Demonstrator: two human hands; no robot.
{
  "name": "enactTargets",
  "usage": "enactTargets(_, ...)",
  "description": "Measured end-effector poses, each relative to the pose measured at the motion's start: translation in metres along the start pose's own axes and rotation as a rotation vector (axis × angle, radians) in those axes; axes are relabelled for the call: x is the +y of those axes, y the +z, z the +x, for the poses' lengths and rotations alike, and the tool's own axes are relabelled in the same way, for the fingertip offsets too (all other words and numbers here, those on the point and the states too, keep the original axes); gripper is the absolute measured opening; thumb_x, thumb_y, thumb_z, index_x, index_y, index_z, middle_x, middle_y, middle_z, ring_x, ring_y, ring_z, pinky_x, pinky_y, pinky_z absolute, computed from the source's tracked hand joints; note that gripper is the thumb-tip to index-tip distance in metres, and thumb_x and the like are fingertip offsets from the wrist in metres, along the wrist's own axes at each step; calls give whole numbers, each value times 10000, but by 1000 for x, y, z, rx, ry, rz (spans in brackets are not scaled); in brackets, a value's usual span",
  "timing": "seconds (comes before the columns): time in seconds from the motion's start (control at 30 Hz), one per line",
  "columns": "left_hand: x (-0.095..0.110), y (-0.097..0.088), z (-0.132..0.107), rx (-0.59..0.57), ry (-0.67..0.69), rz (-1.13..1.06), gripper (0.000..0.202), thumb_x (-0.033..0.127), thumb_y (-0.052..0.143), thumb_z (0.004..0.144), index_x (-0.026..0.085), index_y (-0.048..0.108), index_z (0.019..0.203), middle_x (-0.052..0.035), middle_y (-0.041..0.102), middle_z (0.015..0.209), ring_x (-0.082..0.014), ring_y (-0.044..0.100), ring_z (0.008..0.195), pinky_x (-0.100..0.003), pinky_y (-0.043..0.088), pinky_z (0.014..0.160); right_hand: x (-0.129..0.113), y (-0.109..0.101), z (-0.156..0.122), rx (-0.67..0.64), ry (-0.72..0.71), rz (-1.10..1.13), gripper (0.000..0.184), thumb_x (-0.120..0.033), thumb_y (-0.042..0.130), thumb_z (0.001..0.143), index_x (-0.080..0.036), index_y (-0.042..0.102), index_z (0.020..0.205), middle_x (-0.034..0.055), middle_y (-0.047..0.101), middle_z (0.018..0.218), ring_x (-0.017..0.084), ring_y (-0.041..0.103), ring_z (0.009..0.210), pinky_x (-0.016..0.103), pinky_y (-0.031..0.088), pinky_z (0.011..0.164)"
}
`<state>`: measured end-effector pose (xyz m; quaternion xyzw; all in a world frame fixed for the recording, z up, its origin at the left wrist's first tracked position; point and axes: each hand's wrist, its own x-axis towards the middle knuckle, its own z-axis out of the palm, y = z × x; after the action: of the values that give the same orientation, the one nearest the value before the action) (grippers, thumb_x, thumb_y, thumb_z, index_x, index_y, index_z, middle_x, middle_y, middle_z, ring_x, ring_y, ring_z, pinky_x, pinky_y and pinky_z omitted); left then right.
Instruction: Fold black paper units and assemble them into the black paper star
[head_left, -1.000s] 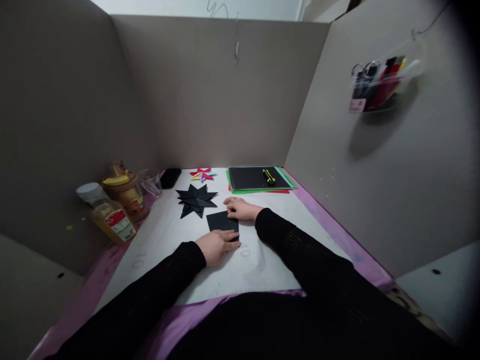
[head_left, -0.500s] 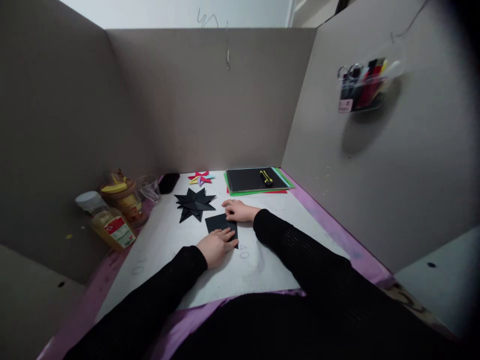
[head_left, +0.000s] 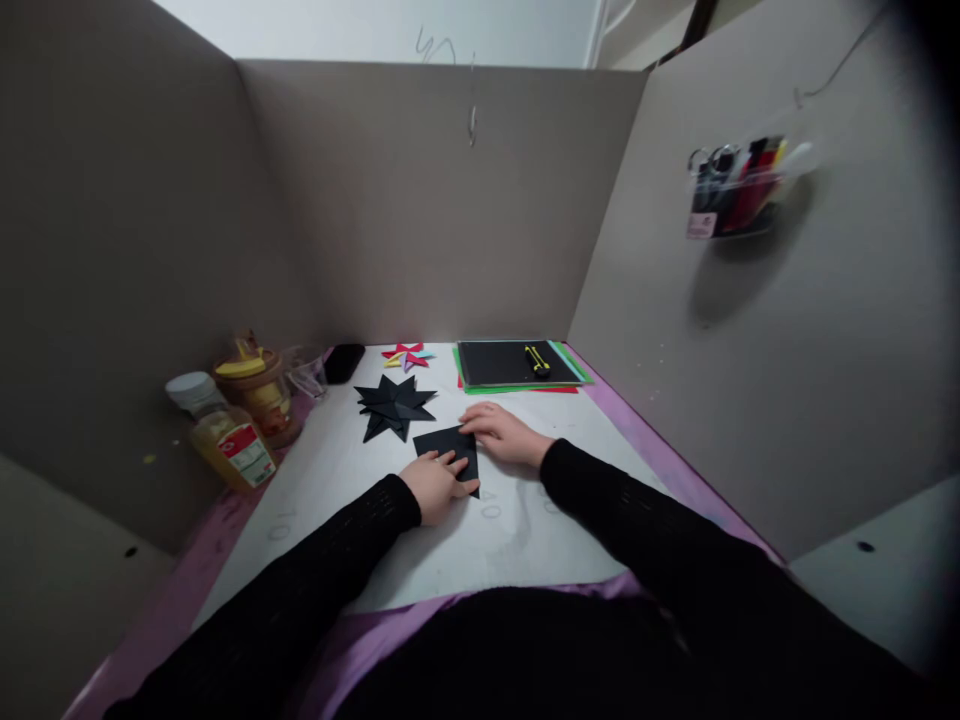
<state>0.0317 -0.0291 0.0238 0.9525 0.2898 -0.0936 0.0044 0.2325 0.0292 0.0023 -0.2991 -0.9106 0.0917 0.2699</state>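
Note:
A black paper square (head_left: 450, 441) lies flat on the white sheet that covers the table. Across its lower part rests my left hand (head_left: 438, 487), fingers spread and pressing the paper down. My right hand (head_left: 504, 434) is at the upper right corner of the square, its fingers stretched out over that edge. Just beyond and to the left are black folded paper stars (head_left: 395, 406), overlapping each other. Behind them is a smaller multicoloured paper star (head_left: 409, 357).
Stacked coloured sheets (head_left: 487, 363) with a yellow-black utility knife (head_left: 537, 361) lie at the back right. Along the left stand a bottle (head_left: 225, 435), a lidded cup (head_left: 259, 395), a clear plastic cup (head_left: 306, 372) and a black phone (head_left: 345, 363). A tool holder (head_left: 739, 200) hangs on the right wall.
My right hand has shifted right, from over the paper's top edge to its upper right corner. My left hand stays on the paper. The whole view has shifted slightly.

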Motion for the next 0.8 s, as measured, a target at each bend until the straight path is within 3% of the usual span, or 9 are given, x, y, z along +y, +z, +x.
enactTargets(0.1,0,-3,1,-9,0,8,480,253,491,779,334,491,1252,-94,440,1362,-334,416,1217,-519,320,955,-20,-4,-30,-179,-102,-12,389,-143,430,817,-247,594,1154,45,591,1205,209,462,1165,432,318,995)
enactTargets(0.23,0,-5,4,-34,-1,21,462,246,478,778,338,514,1229,-92,461,1343,-323,437,1195,-534,295,964,-29,-3,-44,-263,84,-133,425,-213,405,834,-311,532,1228,11,501,1313,288,392,1233,590,233,992)
enactTargets(0.57,-1,-6,5,-93,-17,15,512,225,479,765,317,481,1268,-123,408,1384,-333,383,1247,-544,293,959,18,0,-8,-339,392,-259,455,-264,349,854,-335,461,1289,-17,373,1407,333,234,1321,644,200,986)
enactTargets(0.7,-2,-5,3,-85,-17,7,527,219,479,765,318,463,1282,-123,391,1396,-330,364,1263,-547,296,957,22,-1,-7,-256,491,-347,483,-268,359,861,-262,399,1343,71,291,1451,353,179,1335,643,176,988)
enactTargets(0.8,-2,-4,2,-72,-19,-9,531,208,472,775,328,447,1291,-113,377,1406,-324,351,1272,-548,298,957,10,-5,-20,-144,357,-267,499,-222,365,859,-234,370,1358,86,290,1451,308,210,1332,602,198,1003)
